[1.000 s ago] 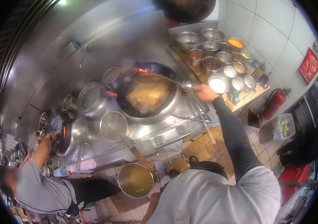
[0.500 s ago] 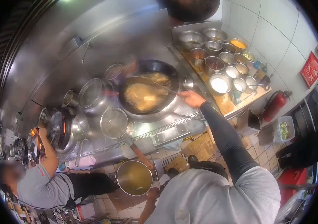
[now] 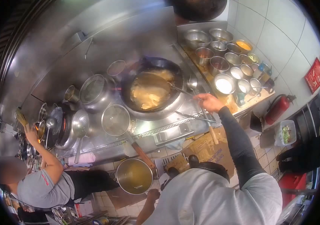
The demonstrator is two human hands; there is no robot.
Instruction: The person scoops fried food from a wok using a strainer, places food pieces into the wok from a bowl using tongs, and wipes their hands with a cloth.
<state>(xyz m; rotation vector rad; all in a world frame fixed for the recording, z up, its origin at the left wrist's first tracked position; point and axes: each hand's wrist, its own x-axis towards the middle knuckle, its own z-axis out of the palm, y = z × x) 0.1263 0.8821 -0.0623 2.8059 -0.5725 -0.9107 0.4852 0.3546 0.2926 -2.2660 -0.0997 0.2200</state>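
My right hand (image 3: 209,102), below a dark sleeve, is closed round the handle of a wide round skimmer (image 3: 152,82). The skimmer's head lies over the wok (image 3: 132,103), among golden pieces of food (image 3: 148,98) in bubbling oil. Low in the view, my left hand (image 3: 153,194) is curled beside the rim of a deep metal pot (image 3: 119,184) of yellowish liquid; what its fingers hold, if anything, is too small to make out. A round strainer (image 3: 115,120) with a wooden handle rests between wok and pot.
Bowls of sauces and ingredients (image 3: 225,84) crowd the right-hand counter. A co-worker (image 3: 42,189) at the left holds a brush (image 3: 21,117) over another burner. A fire extinguisher (image 3: 277,110) and a plastic tub of greens (image 3: 285,133) are at the right; flattened cardboard (image 3: 220,150) lies below the stove.
The skimmer has moved within the wok, and more golden food shows. My left hand has come into view beside the pot. The co-worker's hand has moved up-left and now holds a brush.
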